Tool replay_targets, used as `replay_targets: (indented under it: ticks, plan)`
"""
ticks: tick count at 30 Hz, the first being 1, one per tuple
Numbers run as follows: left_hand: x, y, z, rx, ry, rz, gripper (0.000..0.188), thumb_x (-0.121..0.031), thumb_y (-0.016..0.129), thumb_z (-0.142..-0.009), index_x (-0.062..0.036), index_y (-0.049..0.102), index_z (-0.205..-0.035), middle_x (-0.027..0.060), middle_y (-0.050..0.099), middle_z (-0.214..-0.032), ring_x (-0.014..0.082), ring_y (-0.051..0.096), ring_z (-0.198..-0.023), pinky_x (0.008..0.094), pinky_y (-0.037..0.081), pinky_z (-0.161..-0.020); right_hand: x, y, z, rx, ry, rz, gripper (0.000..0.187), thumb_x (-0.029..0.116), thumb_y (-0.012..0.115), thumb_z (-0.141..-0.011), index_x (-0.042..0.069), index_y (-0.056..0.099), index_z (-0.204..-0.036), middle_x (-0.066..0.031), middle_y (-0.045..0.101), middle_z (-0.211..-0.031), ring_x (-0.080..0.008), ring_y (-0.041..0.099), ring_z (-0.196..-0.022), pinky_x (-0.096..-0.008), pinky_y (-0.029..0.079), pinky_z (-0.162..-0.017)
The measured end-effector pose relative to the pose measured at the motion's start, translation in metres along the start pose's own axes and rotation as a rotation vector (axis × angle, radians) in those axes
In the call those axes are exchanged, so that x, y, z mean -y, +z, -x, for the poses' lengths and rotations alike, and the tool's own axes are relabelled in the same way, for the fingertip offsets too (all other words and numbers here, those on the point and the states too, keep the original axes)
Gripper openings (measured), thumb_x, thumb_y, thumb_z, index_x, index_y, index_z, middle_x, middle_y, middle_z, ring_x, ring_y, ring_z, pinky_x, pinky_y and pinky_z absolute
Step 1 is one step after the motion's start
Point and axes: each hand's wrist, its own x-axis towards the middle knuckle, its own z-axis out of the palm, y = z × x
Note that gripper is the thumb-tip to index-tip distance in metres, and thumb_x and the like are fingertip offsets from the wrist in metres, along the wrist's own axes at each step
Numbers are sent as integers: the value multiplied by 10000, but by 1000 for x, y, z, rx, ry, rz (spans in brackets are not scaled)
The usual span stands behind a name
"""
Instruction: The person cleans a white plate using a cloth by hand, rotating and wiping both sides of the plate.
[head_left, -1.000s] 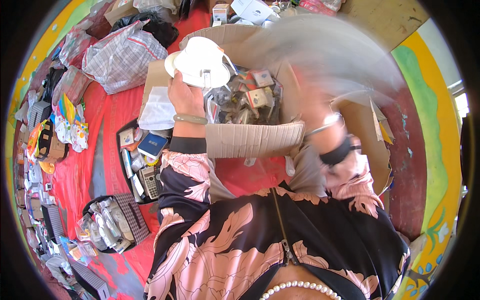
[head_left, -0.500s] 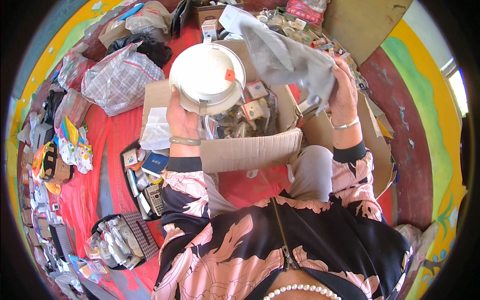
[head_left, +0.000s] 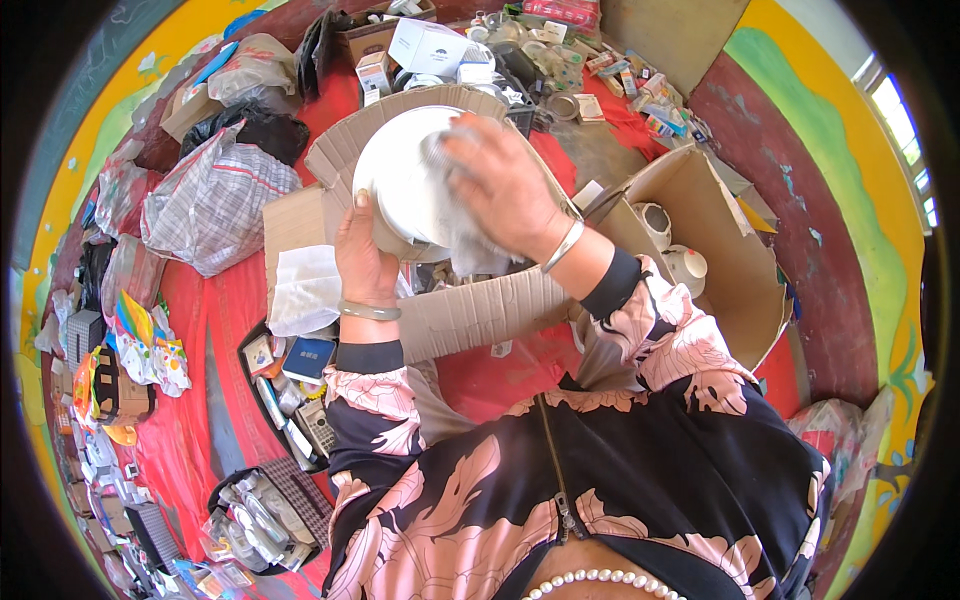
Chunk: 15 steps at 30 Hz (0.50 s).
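Note:
A round white downlight (head_left: 392, 165) is held up over an open cardboard box (head_left: 485, 315) in front of me. My left hand (head_left: 366, 258) grips its lower left rim, thumb on the edge. Over its right side my right hand (head_left: 508, 188) presses a grey cloth (head_left: 474, 232), which is smeared by motion along with the fingers. The downlight's spring clips, plain in the earlier frame, are hidden now. Small packets inside the box are mostly covered by my hands and the downlight.
To the right stands another open cardboard box (head_left: 735, 240) with white round fittings (head_left: 685, 268) inside. A dark tray of small goods (head_left: 290, 390) sits left of my knees. Checked bags (head_left: 220, 205) lie at the far left. Small boxes (head_left: 428, 48) crowd the back.
My right hand has swung left with the cloth, from beside the downlight onto it. The downlight has turned, so its sticker and clips no longer show. My left hand keeps its grip.

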Motion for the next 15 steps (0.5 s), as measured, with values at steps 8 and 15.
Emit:
replay_targets:
  ticks: [8,15]
  plan:
    - [-2,3,6,18,-15,-166,226,-183,604,-897,5,631,-1017,67,649,-970,142,597,-878,289,481,-793,-38,-38,-50,180,127,-63,216,97,658,-762,57,640,-973,-93,613,-1022,-263,570,-969,-344,443,-886]
    - [3,13,9,76,-21,-262,229,-171,573,-914,14,644,-1030,46,654,-936,100,584,-833,265,475,-760,-30,-3,-47,206,-190,139,71,113,650,-703,103,693,-760,-43,610,-888,-258,581,-870,-355,492,-757]
